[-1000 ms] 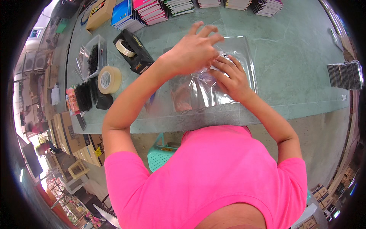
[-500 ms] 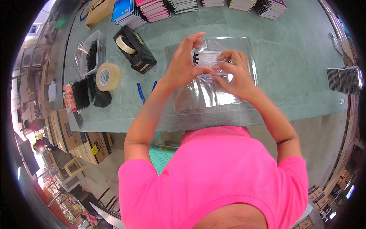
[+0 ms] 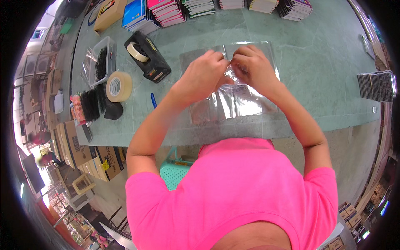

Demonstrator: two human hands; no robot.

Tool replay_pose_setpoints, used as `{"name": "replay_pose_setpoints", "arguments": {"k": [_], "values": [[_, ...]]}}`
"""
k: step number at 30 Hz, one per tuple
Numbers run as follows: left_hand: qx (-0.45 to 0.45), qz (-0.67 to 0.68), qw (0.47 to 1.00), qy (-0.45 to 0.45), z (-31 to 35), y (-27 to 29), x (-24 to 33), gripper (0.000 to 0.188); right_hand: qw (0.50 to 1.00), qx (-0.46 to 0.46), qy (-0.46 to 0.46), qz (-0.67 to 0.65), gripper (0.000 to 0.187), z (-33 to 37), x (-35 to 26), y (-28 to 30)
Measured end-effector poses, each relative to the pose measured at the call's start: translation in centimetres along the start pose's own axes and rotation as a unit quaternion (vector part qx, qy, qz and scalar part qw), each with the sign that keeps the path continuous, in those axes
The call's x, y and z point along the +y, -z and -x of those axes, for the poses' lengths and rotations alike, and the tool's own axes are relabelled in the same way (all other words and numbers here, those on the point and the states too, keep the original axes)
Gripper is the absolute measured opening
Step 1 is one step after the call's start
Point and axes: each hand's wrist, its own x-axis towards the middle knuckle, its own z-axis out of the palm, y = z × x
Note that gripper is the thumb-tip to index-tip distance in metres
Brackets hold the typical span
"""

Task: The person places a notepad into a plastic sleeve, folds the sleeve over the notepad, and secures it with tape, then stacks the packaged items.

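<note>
My left hand (image 3: 205, 74) and my right hand (image 3: 255, 70) meet over flat clear plastic sheets or bags (image 3: 248, 103) on the table. The fingers of both are curled inward, with the fingertips almost touching. What lies between them is mostly hidden; only a small dark, shiny patch shows beside the right fingers. The left thumb points toward the right hand, just above the glossy plastic. Close to my left forearm lies a blue handle (image 3: 153, 100), the rest of its tool covered by the arm.
On the left stand a black tape dispenser (image 3: 155, 62), a tape roll (image 3: 119, 86), a clear bin (image 3: 109, 58) and black comb-like strips (image 3: 89, 105). Notebook stacks (image 3: 166, 12) line the far edge. Another dark stack (image 3: 376, 87) sits far right. Cardboard boxes (image 3: 100, 160) are beyond the left edge.
Both hands have closed in toward each other. The small white stack with black bindings, visible between them before, is now hidden. My left forearm now covers one of the two blue handles.
</note>
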Motion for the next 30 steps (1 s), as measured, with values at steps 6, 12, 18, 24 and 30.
{"name": "replay_pose_setpoints", "arguments": {"k": [6,12,18,24,30], "values": [[0.073,0.039,0.996,0.013,2.2,-1.1,1.0,0.037,0.999,0.015,-0.002,-0.044,0.041,3.1,-1.7,0.6],[0.092,0.115,0.988,0.047,0.2,-0.5,-1.5,0.048,0.986,0.053,-0.095,-0.13,0.063,1.6,-0.1,-0.5],[-0.023,0.217,0.971,0.097,-1.4,0.1,-3.2,0.039,0.954,-0.049,-0.175,-0.24,0.039,-0.4,1.0,0.6],[-0.005,-0.014,1.0,0.015,-1.0,-0.1,-0.6,0.03,0.998,0.042,0.038,-0.018,0.017,-0.2,0.6,-0.2],[0.089,-0.048,0.994,-0.03,2.7,-1.6,1.1,0.022,0.984,-0.03,0.069,0.164,0.027,3.3,-2.9,0.3]]}}
